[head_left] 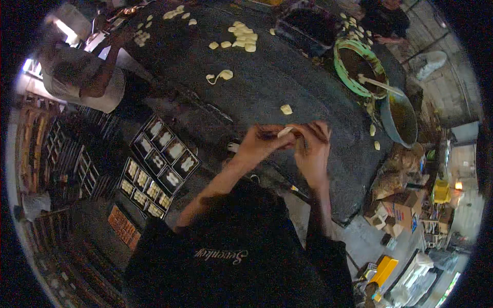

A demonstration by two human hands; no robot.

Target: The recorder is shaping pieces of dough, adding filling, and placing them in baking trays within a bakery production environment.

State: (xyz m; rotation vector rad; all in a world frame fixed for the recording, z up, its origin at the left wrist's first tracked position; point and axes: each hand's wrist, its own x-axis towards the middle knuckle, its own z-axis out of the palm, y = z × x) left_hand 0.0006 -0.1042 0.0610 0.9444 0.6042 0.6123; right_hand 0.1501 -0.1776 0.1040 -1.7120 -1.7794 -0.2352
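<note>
A small pale piece of dough (285, 132) is pinched between my two hands, above the near part of the dark worktop (267, 77). My left hand (259, 142) has its fingers closed at the piece's left side. My right hand (313, 141) curls over it from the right, hiding part of the dough. Just beyond my fingers lies a single dough lump (286, 109). Farther off is a lump with a stretched, curling tail (221, 77), and behind it a cluster of dough pieces (244, 37).
At the right stands a green-rimmed tub (341, 66) with a wooden-looking stick, beside a grey basin (399, 120). Black trays (169, 154) of pale pieces sit lower left. Another person (84, 77) works at the far left, and one more (387, 20) at the far right.
</note>
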